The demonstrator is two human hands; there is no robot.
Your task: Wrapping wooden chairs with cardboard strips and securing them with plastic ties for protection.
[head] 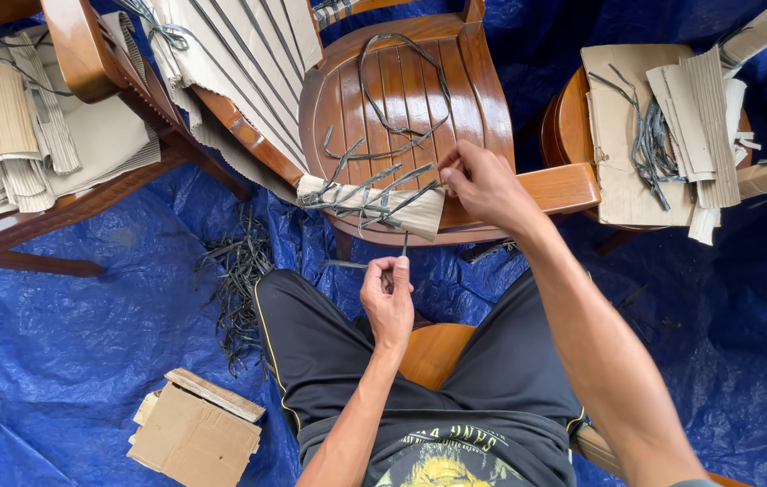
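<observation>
A blue tarp (59, 361) covered the floor under a wooden chair (401, 90). On its seat edge lay a cardboard piece (419, 215) strewn with grey strips (365, 194). The right hand (478, 180) pinched closed at that cardboard's corner. The left hand (388, 298) pinched a thin grey strip (404, 245) above the lap.

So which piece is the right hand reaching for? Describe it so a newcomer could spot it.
Start at the round wooden chair seat in the centre. On its near edge lies a pale ribbed cardboard piece with grey strips strewn across it. The right hand touches its right end; other cardboard lies on other chairs.
</observation>
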